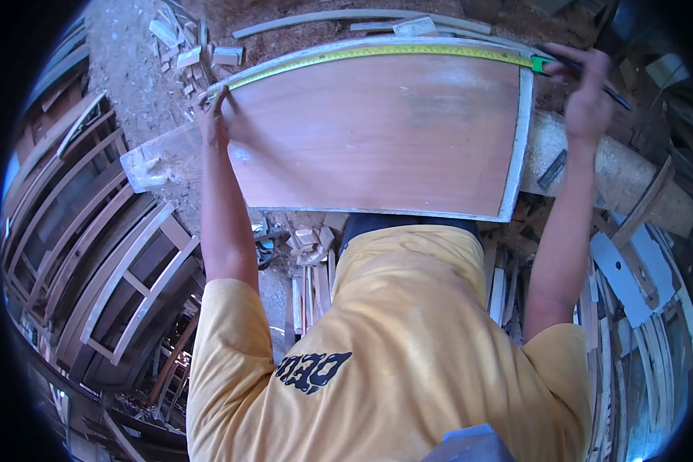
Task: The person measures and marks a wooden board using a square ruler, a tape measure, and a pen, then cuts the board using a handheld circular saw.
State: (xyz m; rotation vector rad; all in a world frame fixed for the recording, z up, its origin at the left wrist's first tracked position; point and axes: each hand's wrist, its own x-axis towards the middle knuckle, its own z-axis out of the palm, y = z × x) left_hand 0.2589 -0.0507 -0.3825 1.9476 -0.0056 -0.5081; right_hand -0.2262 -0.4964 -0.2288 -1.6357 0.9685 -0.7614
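Tape measure [408,49] stretches along the curved top edge of a reddish panel [377,138] across the upper middle of the frame. At upper left, the left hand [212,119] pinches its tip at the panel's corner; at upper right, the right hand [590,96] grasps its green-fronted case, a dark pen-like stick [617,98] poking out beside it.

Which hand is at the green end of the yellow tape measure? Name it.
The right hand alone; the left hand is at the opposite end of the yellow tape measure.
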